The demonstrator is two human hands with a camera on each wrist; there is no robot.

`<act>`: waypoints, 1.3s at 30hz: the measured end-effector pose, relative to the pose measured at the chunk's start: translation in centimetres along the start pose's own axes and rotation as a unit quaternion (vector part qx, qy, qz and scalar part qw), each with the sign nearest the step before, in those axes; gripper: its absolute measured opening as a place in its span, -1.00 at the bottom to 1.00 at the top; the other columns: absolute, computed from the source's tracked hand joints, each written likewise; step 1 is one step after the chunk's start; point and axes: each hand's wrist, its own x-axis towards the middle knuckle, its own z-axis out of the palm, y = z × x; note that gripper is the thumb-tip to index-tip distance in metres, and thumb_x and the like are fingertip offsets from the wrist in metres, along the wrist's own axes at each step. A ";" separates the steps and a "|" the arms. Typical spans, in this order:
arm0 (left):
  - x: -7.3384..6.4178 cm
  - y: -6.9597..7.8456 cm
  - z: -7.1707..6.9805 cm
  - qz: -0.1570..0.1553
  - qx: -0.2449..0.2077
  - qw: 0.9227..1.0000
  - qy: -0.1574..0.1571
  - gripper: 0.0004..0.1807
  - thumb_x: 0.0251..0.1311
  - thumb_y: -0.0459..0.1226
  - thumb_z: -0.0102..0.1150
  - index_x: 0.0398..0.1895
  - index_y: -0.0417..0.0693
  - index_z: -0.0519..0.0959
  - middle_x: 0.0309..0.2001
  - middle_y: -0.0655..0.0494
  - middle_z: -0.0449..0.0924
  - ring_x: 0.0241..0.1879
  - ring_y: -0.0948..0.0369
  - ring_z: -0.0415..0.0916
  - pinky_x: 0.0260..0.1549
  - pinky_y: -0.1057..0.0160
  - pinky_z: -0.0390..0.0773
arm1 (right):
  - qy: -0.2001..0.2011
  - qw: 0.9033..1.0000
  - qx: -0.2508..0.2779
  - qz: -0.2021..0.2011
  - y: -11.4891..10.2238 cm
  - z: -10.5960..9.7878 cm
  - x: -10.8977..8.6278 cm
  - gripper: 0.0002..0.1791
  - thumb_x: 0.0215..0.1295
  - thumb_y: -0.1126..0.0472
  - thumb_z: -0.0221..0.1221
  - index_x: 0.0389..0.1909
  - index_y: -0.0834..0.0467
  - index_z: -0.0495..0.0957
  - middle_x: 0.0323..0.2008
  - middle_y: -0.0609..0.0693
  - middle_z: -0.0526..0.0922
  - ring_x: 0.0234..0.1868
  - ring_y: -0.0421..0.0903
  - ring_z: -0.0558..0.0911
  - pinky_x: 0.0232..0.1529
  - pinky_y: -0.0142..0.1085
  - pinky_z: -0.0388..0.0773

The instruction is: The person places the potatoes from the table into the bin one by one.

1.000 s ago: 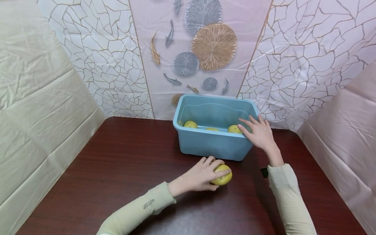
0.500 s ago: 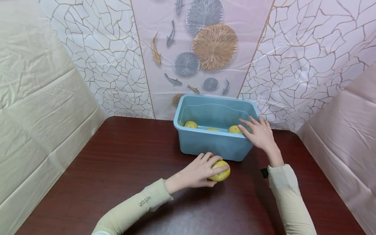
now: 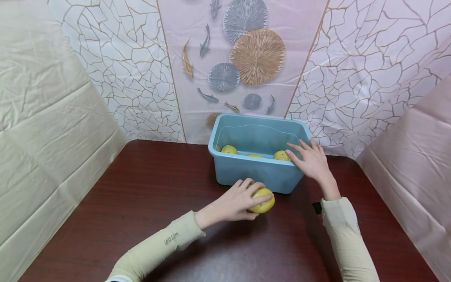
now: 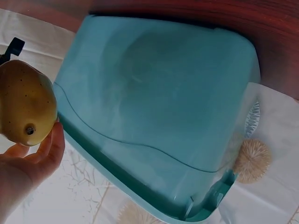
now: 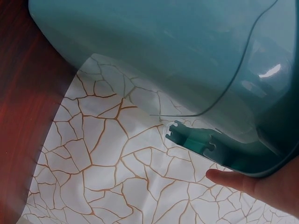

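Note:
My left hand [image 3: 230,203] holds a round yellow fruit [image 3: 264,201], fingers over its top and side, just in front of a blue plastic bin [image 3: 251,170]. In the left wrist view, dark specks and a small dark end mark show on the fruit [image 4: 28,100], with fingers [image 4: 52,148] against its underside. My right hand [image 3: 313,162] rests at the right end of the bin's rim, fingers spread. Its thumb [image 5: 229,179] lies along the rim in the right wrist view. Inside the bin sit yellow fruits, one at the left [image 3: 229,149], one partly hidden mid-bin [image 3: 255,155], one at the right [image 3: 280,155].
The bin stands near the back edge of a dark red-brown table [image 3: 158,176]. Behind it hangs a patterned cloth [image 3: 141,78]. Pale cloth screens close off the left side [image 3: 46,129] and right side [image 3: 412,149].
My left hand has moved slightly forward, toward the bin, and a little left with the fruit in it. The right hand and the bin look unmoved.

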 end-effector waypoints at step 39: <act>1.3 -3.6 -4.0 -0.035 -0.002 0.991 0.128 -0.36 -0.14 -0.04 0.27 0.13 0.17 0.37 0.09 0.03 0.35 0.00 0.11 0.30 -0.15 0.17 0.37 | -0.001 1.000 -0.001 -0.004 -0.2 -0.2 -0.1 -0.34 0.27 -0.28 -0.28 0.21 0.05 0.31 0.26 0.37 0.15 0.31 0.42 -0.10 0.17 0.29 -0.18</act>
